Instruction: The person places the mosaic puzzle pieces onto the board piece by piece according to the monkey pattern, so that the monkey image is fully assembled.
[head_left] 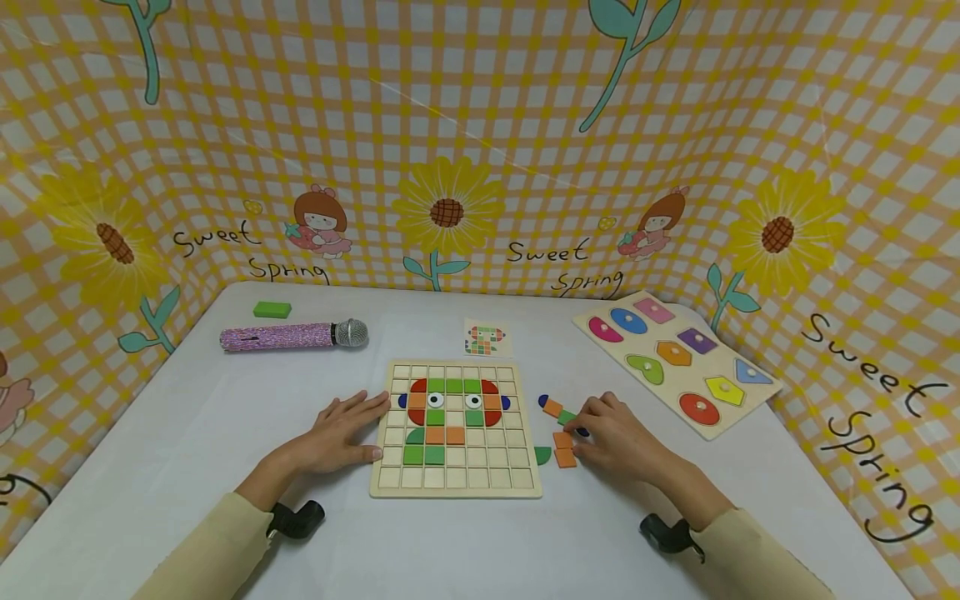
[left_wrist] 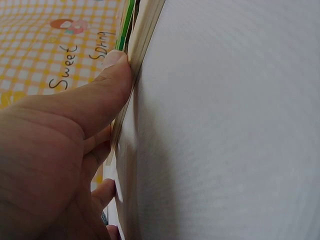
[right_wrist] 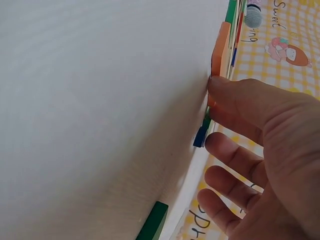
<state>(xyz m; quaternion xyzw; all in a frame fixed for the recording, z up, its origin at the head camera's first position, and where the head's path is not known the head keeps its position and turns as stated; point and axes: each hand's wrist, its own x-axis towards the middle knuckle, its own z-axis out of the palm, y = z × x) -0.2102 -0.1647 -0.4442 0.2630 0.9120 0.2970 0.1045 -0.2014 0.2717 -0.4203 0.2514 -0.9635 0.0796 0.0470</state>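
A square wooden grid board (head_left: 455,487) lies on the table, partly filled with coloured tiles that form a face with two eye pieces. My left hand (head_left: 337,433) rests at its left edge, fingers extended and the thumb (left_wrist: 112,75) touching the rim. To the right of the board, my right hand (head_left: 618,437) pinches an orange square tile (head_left: 562,440) between thumb and index finger. Another orange tile (head_left: 565,458) lies against it. A green quarter-round piece (head_left: 542,455) sits beside the board. Around the fingertips are a green tile (head_left: 566,417), an orange one and blue half-rounds (head_left: 543,401).
A pattern card (head_left: 488,338) lies behind the board. At the back left are a glittery pink microphone (head_left: 292,336) and a green block (head_left: 272,310). A knobbed shape puzzle (head_left: 675,362) lies at the back right. Patterned cloth walls (head_left: 480,125) surround the table.
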